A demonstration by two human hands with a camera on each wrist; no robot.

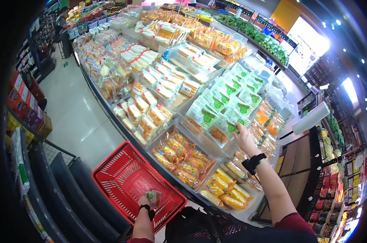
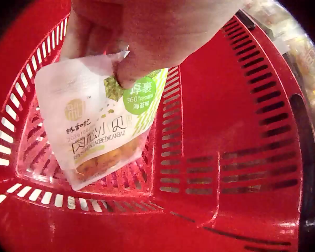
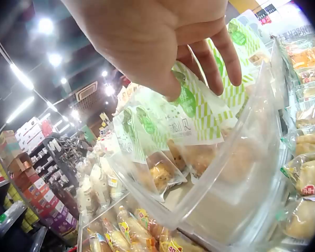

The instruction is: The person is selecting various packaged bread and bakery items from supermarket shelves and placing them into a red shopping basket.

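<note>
Inside the red shopping basket [image 1: 106,175], my left hand [image 1: 143,201] pinches a white-and-green pouch of small buns [image 2: 97,126] by its top edge. The pouch hangs tilted, its printed front showing in the left wrist view and brown buns visible through its lower window. My right hand [image 1: 246,141] reaches into a clear plastic bin [image 3: 210,202] of matching pouches. Its thumb and fingers hold the top of a front bun pouch [image 3: 202,121] standing upright among the others. Part of that pouch's top is hidden behind the thumb.
Packaged sandwich breads [image 1: 149,117] fill the display left of the bin. In front lie orange-wrapped breads [image 1: 179,156] and yellow-wrapped rolls [image 1: 228,188]. A plastic bag roll [image 1: 311,118] stands at right. Dark curved shelves [image 1: 66,190] stand left of the basket.
</note>
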